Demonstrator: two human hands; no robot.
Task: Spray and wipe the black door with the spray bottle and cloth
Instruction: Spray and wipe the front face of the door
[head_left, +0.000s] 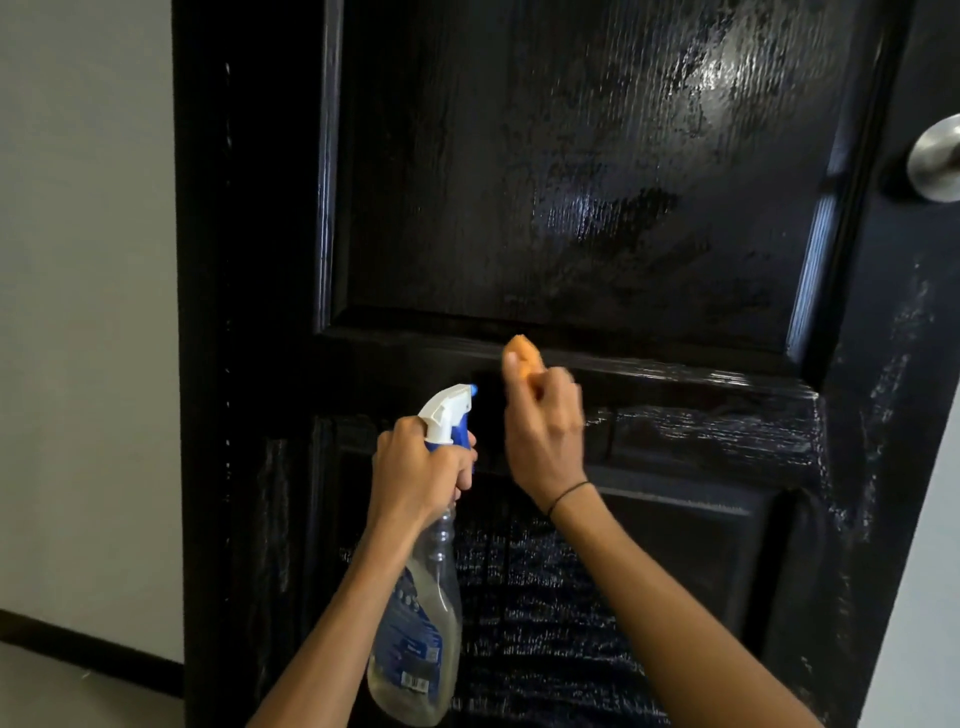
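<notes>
The black panelled door (571, 182) fills most of the view, its upper panel and lower panel wet and streaked. My left hand (415, 473) grips the neck of a clear spray bottle (415, 634) with a white and blue trigger head, nozzle pointing at the door's middle rail. My right hand (545, 421) pinches a small orange cloth (522, 353) against the ledge under the upper panel. Most of the cloth is hidden inside the fingers.
A silver round door knob (937, 158) sticks out at the right edge. A pale wall (83, 312) with a dark skirting board (78, 647) lies to the left of the door. A strip of light wall shows at the lower right.
</notes>
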